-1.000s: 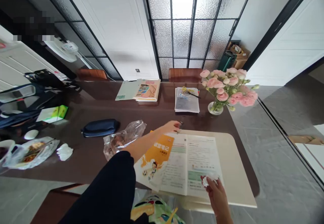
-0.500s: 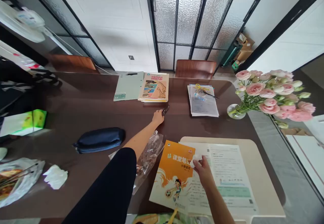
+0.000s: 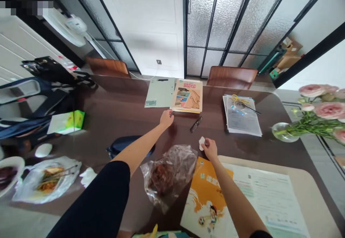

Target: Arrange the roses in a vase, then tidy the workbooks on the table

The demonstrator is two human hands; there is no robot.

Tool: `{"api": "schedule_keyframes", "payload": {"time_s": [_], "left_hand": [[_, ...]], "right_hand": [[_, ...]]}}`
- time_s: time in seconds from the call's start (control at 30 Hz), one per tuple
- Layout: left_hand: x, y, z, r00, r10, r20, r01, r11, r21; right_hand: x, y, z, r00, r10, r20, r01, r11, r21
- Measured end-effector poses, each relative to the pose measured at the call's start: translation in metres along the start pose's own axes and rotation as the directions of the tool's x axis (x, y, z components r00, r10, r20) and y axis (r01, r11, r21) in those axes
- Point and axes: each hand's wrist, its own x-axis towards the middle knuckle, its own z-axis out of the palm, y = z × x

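Observation:
My left hand (image 3: 167,119) is by the lower left corner of a stack of books (image 3: 188,96) with giraffes on the top cover. Its fingers are curled together; whatever they may hold is hidden. To its right a dark, slim, pen-like object (image 3: 196,124) lies on the brown table (image 3: 129,117). My right hand (image 3: 211,149) pinches a crumpled white tissue (image 3: 201,143) just above the orange-and-white workbook (image 3: 201,202). Under my right forearm, the workbook overlaps open printed pages (image 3: 269,195) on a beige mat (image 3: 304,180).
A clear plastic bag (image 3: 172,173) with something reddish-brown lies between my arms. My left arm partly covers a navy pencil case (image 3: 121,145). A pale green folder (image 3: 160,92), papers with scissors (image 3: 242,117) and a flower vase (image 3: 284,132) stand farther off. Bagged food (image 3: 50,180) is at left.
My left hand has left the dark pen-like object and moved left to the book stack. My right hand has carried the tissue forward off the workbook. The view has swung left.

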Motion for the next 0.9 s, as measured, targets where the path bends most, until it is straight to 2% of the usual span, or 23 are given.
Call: {"api": "schedule_keyframes", "payload": {"time_s": [0.07, 0.13, 0.17, 0.27, 0.33, 0.4, 0.47, 0.53, 0.67, 0.73, 0.8, 0.9], "left_hand": [[0.029, -0.010, -0.007, 0.999, -0.035, 0.006, 0.036, 0.999, -0.030], [0.054, -0.019, -0.007, 0.998, -0.042, 0.044, 0.045, 0.997, -0.070], [0.063, -0.022, -0.005, 0.997, -0.038, 0.068, 0.044, 0.995, -0.091], [0.079, -0.028, 0.005, 0.991, -0.038, 0.126, 0.056, 0.988, -0.146], [0.084, -0.026, 0.011, 0.988, -0.058, 0.143, 0.083, 0.981, -0.174], [0.086, -0.021, 0.015, 0.985, -0.092, 0.145, 0.121, 0.973, -0.199], [0.087, -0.015, 0.016, 0.980, -0.136, 0.144, 0.165, 0.961, -0.221], [0.087, -0.010, 0.015, 0.982, -0.149, 0.117, 0.177, 0.941, -0.289], [0.087, -0.012, 0.014, 0.999, -0.020, 0.037, 0.036, 0.867, -0.497], [0.090, -0.018, 0.015, 0.999, 0.047, 0.014, -0.032, 0.838, -0.544], [0.094, -0.026, 0.019, 0.997, 0.071, -0.015, -0.067, 0.815, -0.576], [0.100, -0.035, 0.027, 1.000, 0.010, -0.005, -0.011, 0.782, -0.623]], "right_hand": [[0.001, -0.007, 0.002, 0.990, -0.072, -0.119, 0.058, 0.992, -0.115], [0.010, -0.027, 0.009, 0.951, -0.227, -0.208, 0.166, 0.947, -0.277], [0.020, -0.041, 0.016, 0.924, -0.316, -0.215, 0.229, 0.908, -0.351], [0.066, -0.095, 0.052, 0.867, -0.492, -0.083, 0.407, 0.793, -0.453], [0.103, -0.126, 0.083, 0.842, -0.534, 0.072, 0.495, 0.715, -0.493], [0.135, -0.145, 0.111, 0.816, -0.538, 0.209, 0.555, 0.633, -0.540], [0.155, -0.150, 0.131, 0.803, -0.524, 0.283, 0.577, 0.568, -0.587], [0.166, -0.147, 0.139, 0.799, -0.523, 0.297, 0.577, 0.527, -0.624], [0.172, -0.138, 0.135, 0.767, -0.567, 0.302, 0.605, 0.479, -0.636], [0.172, -0.137, 0.131, 0.747, -0.589, 0.309, 0.627, 0.470, -0.621], [0.173, -0.138, 0.129, 0.738, -0.616, 0.275, 0.633, 0.490, -0.600], [0.175, -0.139, 0.124, 0.745, -0.660, 0.097, 0.576, 0.564, -0.591]]}}
